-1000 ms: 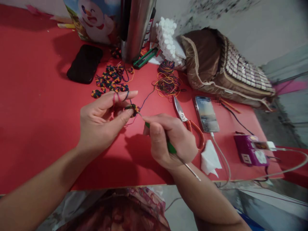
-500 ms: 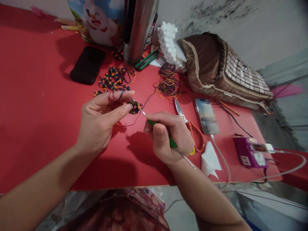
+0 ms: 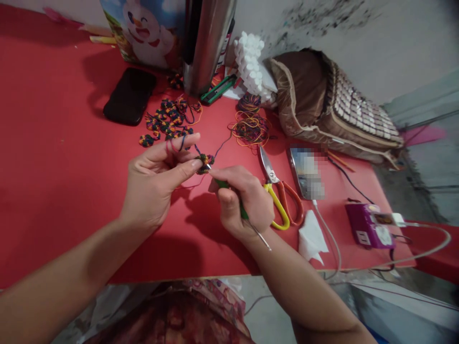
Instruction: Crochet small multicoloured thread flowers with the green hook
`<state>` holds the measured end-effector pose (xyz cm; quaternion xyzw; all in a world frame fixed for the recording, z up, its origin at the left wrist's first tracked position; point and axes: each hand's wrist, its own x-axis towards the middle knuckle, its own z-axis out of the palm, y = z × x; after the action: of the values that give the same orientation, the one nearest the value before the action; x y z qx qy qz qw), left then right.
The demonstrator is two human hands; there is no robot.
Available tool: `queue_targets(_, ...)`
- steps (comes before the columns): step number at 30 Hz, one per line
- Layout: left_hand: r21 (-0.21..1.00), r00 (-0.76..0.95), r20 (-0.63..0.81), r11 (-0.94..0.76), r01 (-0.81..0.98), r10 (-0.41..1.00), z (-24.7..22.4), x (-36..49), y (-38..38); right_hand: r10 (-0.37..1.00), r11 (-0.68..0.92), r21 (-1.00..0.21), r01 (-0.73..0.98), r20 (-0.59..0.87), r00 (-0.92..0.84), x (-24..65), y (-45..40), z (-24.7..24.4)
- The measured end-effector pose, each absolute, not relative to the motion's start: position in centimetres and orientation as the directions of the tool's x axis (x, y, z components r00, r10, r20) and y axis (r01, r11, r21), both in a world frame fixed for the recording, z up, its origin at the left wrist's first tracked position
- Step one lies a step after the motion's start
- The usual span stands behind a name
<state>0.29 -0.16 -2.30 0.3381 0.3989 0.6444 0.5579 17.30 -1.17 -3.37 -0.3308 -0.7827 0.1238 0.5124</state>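
My left hand (image 3: 154,186) pinches a small multicoloured crochet piece (image 3: 205,160) between thumb and fingers. Dark blue and pink yarn loops round its raised index finger. In my right hand (image 3: 247,198) is a crochet hook (image 3: 244,210) with a green grip, gripped like a pen. Its metal tip meets the crochet piece, and the other end sticks out below the palm. A strand runs from the piece to a tangle of multicoloured yarn (image 3: 251,129) on the red table (image 3: 53,191). Several crocheted pieces (image 3: 168,117) lie beyond my left hand.
Scissors (image 3: 276,186) with red and yellow handles lie just right of my right hand, beside a charging phone (image 3: 306,174). Further right is a purple box (image 3: 369,227) with cables. A black phone-like object (image 3: 129,95), a metal flask (image 3: 208,48), a green cutter (image 3: 218,90) and a brown cushion (image 3: 304,91) stand or lie behind.
My right hand has moved left and slightly down, bringing the hook closer into the crochet piece. My left hand has shifted a little right. More of the scissors' yellow handle shows.
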Motion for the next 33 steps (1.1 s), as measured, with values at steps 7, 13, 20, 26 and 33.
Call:
queue_targets(7,0.89,-0.144,-0.023,-0.046,-0.454,0.989,-2.5,0.3,0.0,0.652,0.752,-0.551,0.361,0.702,-0.287,17.6,-1.1,-3.6)
queue_targets(13,0.944,-0.191,0.122,-0.173,-0.28,0.974,-3.1,0.2,-0.2,0.739,0.669,-0.679,0.302,0.654,-0.165,17.6,-1.3,-3.9)
queue_targets(20,0.942,-0.195,0.115,-0.17,-0.289,0.974,-3.1,0.1,-0.1,0.745,0.66,-0.691,0.293,0.652,-0.142,17.6,-1.5,-4.1)
queue_targets(26,0.953,-0.179,0.132,-0.175,-0.249,0.975,-3.0,0.2,-0.2,0.77,0.635,-0.746,0.201,0.632,-0.087,17.1,-1.6,-3.3)
queue_targets(33,0.934,-0.148,0.272,-0.298,-0.196,0.951,-3.2,0.0,-0.2,0.914,0.403,-0.915,-0.027,0.404,-0.03,16.7,-1.2,-2.2)
